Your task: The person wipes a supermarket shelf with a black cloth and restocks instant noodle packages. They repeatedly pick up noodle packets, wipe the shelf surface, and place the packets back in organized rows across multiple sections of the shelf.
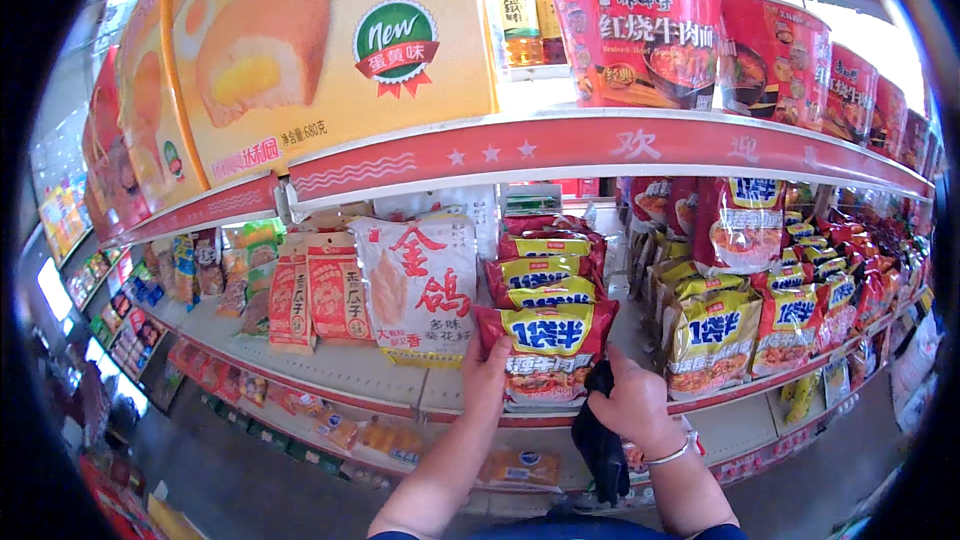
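A red and yellow packet of instant noodles [551, 352] stands at the front of a row of like packets [544, 274] on the middle shelf. My left hand [486, 371] grips its left edge, the thumb on the front and the fingers mostly hidden. At the packet's right side, my right hand [634, 397] clasps a black cloth [604, 450], which hangs down past the shelf's front edge. The right index finger points up by the packet's right edge; whether it touches is hard to tell. A bracelet [667, 456] circles the right wrist.
Left of the row stand a white bag of seeds [416, 285] and red-and-tan paper bags [337, 292]. More noodle packets [712, 337] fill the right side. Overhead, a red-edged shelf [562, 142] bears noodle tubs [637, 30] and a large yellow carton [330, 37]. Packaged bread [521, 469] lies below.
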`<state>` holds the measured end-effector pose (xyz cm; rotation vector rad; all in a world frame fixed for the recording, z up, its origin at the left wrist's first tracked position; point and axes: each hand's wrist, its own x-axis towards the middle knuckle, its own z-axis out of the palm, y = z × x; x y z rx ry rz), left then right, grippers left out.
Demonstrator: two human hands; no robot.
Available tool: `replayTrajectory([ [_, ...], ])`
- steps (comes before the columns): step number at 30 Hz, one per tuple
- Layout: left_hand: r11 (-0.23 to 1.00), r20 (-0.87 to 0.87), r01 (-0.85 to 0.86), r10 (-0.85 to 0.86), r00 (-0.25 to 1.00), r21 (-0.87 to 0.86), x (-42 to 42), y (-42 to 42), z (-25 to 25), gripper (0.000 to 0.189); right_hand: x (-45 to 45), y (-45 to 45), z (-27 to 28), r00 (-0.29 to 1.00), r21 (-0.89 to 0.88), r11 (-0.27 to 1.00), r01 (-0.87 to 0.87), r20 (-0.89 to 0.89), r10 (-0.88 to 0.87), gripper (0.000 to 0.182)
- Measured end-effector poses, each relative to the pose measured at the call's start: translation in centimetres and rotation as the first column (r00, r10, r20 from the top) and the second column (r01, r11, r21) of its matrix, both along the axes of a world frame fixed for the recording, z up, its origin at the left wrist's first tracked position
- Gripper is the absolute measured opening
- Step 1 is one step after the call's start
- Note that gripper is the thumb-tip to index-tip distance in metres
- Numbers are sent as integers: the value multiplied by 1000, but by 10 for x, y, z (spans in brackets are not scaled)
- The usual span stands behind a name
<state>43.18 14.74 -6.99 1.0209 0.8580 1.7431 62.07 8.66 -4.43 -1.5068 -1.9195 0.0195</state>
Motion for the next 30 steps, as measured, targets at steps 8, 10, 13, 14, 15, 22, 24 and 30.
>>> replayTrajectory([
  [8, 879, -502, -292, 458, 733, 376, -20, 2, -15, 63, -2, -4, -5, 998, 35, 999, 23, -55, -21, 63],
  [10, 746, -690, -92, 649, 320, 660, -25, -24, 5, 76, -2, -8, -9, 988, 58, 996, 70, -142, -62, 58],
  [13, 600, -635, 363, 772, -27, 713, -28, -30, 3, 65, -8, -15, -9, 982, 81, 992, 100, -168, -85, 50],
  [14, 653, -688, 410, 721, -82, 636, -24, -25, 3, 62, -9, -17, -10, 983, 85, 990, 109, -157, -95, 47],
  [15, 691, -725, 461, 676, -136, 557, -21, -19, 7, 60, -9, -21, -14, 987, 129, 985, 113, -126, -97, 42],
  [22, 637, -740, 556, 670, -57, 534, -21, -13, 20, 49, 8, -74, -23, 959, 131, 968, 216, -216, -185, 41],
  [24, 571, -690, 537, 723, 29, 620, -16, -20, 26, 47, 18, -85, -24, 941, 174, 961, 215, -298, -157, 41],
  [30, 665, -831, 502, 398, 388, 553, 51, -21, 97, 51, 57, -106, -4, 789, 171, 965, 197, -612, -53, 43],
])
